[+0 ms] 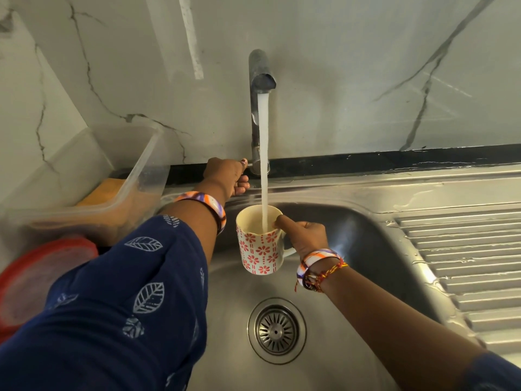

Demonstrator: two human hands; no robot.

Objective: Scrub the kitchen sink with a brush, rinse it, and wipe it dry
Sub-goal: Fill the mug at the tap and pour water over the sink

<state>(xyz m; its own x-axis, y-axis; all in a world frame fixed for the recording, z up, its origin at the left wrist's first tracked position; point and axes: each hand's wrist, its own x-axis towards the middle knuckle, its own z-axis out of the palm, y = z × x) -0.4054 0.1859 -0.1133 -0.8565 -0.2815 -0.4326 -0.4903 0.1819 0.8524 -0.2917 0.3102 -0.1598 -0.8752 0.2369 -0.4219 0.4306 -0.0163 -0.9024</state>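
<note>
From the head camera we look down into the sink (pixel 324 348), a steel basin with the drain (pixel 276 330) near us and a ribbed draining board (pixel 465 263) on the right. The tap (pixel 258 108) stands at the far edge, against the marble wall, and its spout points down over the basin; a white stream of water (pixel 264 153) falls straight from it.

Our right hand (pixel 307 235) grasps the mug (pixel 260 239) by the handle, with the thumb lying on the rim. We hold the mug upright, with its long axis vertical and the mouth up, directly under the stream, so the water goes inside and does not splash. The mug hangs above the basin floor and does not touch it.

Our left hand (pixel 228 176) reaches to the far side and its fingers are curled at the base of the tap, probably on the lever, so the flow can be stopped quickly; the lever itself is hidden.

We judge this is the rinse step: the mug can carry water to the parts the stream does not reach. We see no brush and no cloth here.

On the left tabletop stand a clear plastic box (pixel 112 187) and a red lid (pixel 42 280).
</note>
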